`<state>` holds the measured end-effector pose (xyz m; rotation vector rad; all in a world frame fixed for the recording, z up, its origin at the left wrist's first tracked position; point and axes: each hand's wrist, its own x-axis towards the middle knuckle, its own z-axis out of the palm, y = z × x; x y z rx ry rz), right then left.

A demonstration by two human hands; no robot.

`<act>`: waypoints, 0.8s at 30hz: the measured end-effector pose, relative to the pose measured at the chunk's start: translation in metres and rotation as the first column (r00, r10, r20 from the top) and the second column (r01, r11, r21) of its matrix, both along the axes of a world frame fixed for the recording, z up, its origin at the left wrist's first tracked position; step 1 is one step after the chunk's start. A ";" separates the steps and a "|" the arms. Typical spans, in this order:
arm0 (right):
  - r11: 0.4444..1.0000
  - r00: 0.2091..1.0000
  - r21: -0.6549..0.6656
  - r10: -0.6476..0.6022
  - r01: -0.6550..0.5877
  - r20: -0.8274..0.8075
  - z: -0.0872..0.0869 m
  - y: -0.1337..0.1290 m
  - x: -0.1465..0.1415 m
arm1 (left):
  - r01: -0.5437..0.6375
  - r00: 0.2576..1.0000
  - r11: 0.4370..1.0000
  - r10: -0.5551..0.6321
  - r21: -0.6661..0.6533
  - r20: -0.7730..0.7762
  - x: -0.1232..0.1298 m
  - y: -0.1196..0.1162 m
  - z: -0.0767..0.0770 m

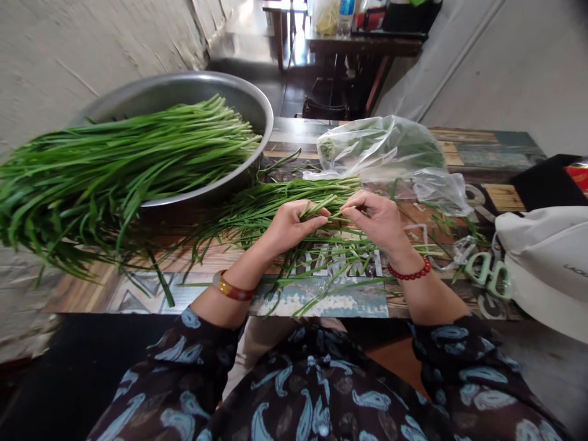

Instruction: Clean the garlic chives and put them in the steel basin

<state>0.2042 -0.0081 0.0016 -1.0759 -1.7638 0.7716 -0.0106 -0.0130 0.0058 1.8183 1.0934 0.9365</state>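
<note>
A few stalks of garlic chives are pinched in my left hand [296, 223], their pale ends pointing up and right. Close beside it, my right hand [374, 220] has thumb and forefinger pressed together at the stalk ends; what exactly sits in that pinch is too small to make out. Under and behind both hands lies a loose pile of garlic chives [257, 202] on the patterned table [151, 294]. Scattered single stalks [331, 288] reach toward the front edge.
A large metal basin [271, 122] at left holds a thick heap of chives [151, 147] hanging over its rim. Behind my right hand lies a clear plastic bag [386, 147] with greens inside. Green-handled scissors [489, 272] and a white cap [546, 257] are at right.
</note>
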 end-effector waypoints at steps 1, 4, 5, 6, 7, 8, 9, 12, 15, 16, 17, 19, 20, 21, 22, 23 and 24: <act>1.000 1.000 -0.009 -0.001 0.001 -0.018 -0.001 -0.001 -0.002 | 0.009 1.000 1.000 -0.009 -0.012 0.009 0.000 -0.001 0.000; 0.999 0.998 -0.031 0.019 -0.021 -0.066 -0.003 -0.002 -0.006 | 0.032 0.999 0.998 -0.030 -0.062 0.038 0.001 -0.002 0.001; 0.999 0.996 -0.035 0.027 -0.030 -0.079 -0.003 -0.002 -0.006 | 0.039 0.998 0.996 -0.035 -0.083 0.045 0.001 -0.002 0.002; 0.999 0.996 -0.038 0.031 -0.034 -0.088 -0.004 -0.002 -0.007 | 0.045 0.998 0.994 -0.040 -0.104 0.048 0.001 -0.002 0.002; 0.999 0.995 -0.040 0.029 -0.033 -0.091 -0.004 -0.003 -0.007 | 0.049 0.998 0.991 -0.044 -0.125 0.048 0.001 -0.002 0.003; 0.999 0.996 -0.045 0.023 -0.027 -0.089 -0.004 -0.003 -0.007 | 0.048 0.998 0.988 -0.042 -0.144 0.048 0.001 -0.002 0.004; 0.998 0.996 -0.054 0.017 -0.022 -0.084 -0.005 -0.002 -0.006 | 0.044 0.998 0.986 -0.037 -0.160 0.048 0.001 -0.002 0.005; 0.992 0.995 -0.120 0.016 -0.028 -0.101 -0.007 -0.001 -0.004 | 0.021 0.999 0.983 -0.012 -0.184 0.051 0.001 -0.002 0.005; 0.983 0.987 -0.170 0.038 -0.065 -0.155 -0.010 -0.001 -0.005 | -0.001 1.000 0.985 0.005 -0.173 0.024 0.001 -0.001 0.004; 0.983 0.985 -0.167 0.054 -0.082 -0.163 -0.011 -0.001 -0.006 | -0.006 1.000 0.987 0.008 -0.163 0.012 0.001 -0.001 0.004; 0.983 0.984 -0.154 0.075 -0.100 -0.160 -0.011 -0.001 -0.007 | -0.009 1.000 0.988 0.009 -0.152 0.003 0.001 -0.001 0.004; 0.985 0.985 -0.119 0.107 -0.123 -0.136 -0.012 -0.002 -0.010 | -0.005 1.000 0.991 0.004 -0.135 -0.002 0.002 -0.002 0.004; 0.987 0.986 -0.103 0.112 -0.125 -0.121 -0.012 -0.003 -0.011 | -0.004 1.000 0.991 0.004 -0.131 -0.001 0.002 -0.002 0.004; 0.989 0.988 -0.089 0.109 -0.118 -0.106 -0.012 -0.003 -0.012 | -0.006 1.000 0.991 0.006 -0.130 0.000 0.003 -0.002 0.004; 0.991 0.990 -0.075 0.102 -0.109 -0.094 -0.011 -0.003 -0.013 | -0.010 1.000 0.991 0.011 -0.133 0.000 0.003 -0.003 0.004; 0.993 0.992 -0.058 0.096 -0.101 -0.084 -0.011 -0.003 -0.013 | -0.018 1.000 0.990 0.018 -0.137 0.000 0.003 -0.003 0.004; 0.995 0.994 -0.037 0.086 -0.088 -0.072 -0.010 -0.003 -0.013 | -0.026 1.000 0.990 0.027 -0.140 0.001 0.003 -0.003 0.004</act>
